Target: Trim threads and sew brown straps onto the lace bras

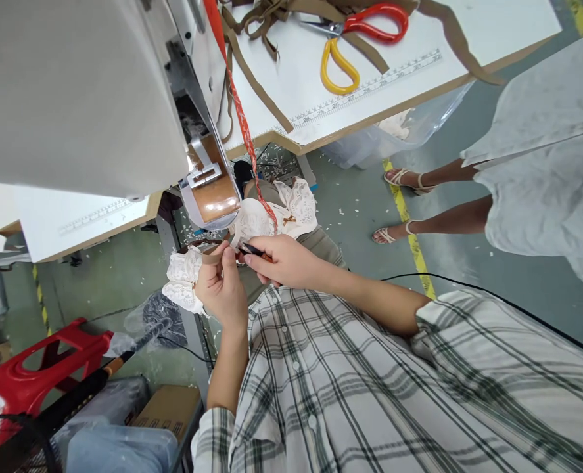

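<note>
My left hand (222,286) is closed on a tan strap (213,253) and a bunch of white lace fabric (185,279), just below the sewing machine's foot (207,174). My right hand (284,259) pinches a small dark tool (252,249) whose tip meets the strap at my left fingers. A red patterned cord (244,131) hangs down from the machine to my right hand. More white lace (281,210) lies on my lap behind the hands.
The white sewing machine (74,92) fills the upper left. On the white table (493,26) lie red and yellow scissors (355,39) and loose tan straps (252,72). Another person in a white skirt (542,171) stands at the right. A red stool (35,374) and a box (167,407) sit lower left.
</note>
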`<state>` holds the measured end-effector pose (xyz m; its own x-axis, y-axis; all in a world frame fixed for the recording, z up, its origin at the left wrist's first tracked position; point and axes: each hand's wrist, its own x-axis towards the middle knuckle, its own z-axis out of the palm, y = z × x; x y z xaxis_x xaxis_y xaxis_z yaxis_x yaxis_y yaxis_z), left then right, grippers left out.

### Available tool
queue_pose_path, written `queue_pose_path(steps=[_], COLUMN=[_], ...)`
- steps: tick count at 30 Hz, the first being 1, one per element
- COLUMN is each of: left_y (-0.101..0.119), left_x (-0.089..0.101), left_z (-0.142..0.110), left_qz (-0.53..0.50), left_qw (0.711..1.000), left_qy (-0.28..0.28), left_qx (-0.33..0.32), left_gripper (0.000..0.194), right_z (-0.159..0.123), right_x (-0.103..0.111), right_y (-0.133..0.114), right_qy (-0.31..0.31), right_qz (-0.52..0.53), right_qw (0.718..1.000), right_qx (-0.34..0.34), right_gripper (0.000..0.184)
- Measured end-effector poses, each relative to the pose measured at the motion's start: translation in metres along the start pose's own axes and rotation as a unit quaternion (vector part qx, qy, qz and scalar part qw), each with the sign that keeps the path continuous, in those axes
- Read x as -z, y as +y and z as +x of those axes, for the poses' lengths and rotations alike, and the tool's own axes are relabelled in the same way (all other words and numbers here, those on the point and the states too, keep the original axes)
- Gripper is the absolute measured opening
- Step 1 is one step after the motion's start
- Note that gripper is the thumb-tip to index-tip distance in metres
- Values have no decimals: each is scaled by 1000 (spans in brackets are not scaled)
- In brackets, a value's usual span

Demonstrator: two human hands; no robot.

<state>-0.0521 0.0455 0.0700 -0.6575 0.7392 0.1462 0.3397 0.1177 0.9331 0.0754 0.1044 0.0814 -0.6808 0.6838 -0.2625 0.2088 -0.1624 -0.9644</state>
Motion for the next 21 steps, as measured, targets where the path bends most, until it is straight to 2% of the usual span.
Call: queue_pose_path(steps=[6,13,15,18,21], left_y=[-2,-3,-5,-7,-6], left_x=[2,0,0,-1,-1], left_z=[0,0,1,1,0], left_qz=[29,1,-4,-23,-26], left_qw=[999,999,998,997,998], left_qy=[-16,-27,-21,-20,-21], left_qx=[-3,40,52,69,48], left_gripper=[20,22,24,24,23], right_z=[2,-3,-5,-3,3], right_x=[1,0,2,5,4], right_y=[0,7,9,11,12], right_qy=[0,5,28,119,174], right_qz=[2,122,122,22,-140], right_qw=[1000,993,992,992,970], right_qx=[-11,4,12,41,94], right_gripper=[23,26,25,19,13])
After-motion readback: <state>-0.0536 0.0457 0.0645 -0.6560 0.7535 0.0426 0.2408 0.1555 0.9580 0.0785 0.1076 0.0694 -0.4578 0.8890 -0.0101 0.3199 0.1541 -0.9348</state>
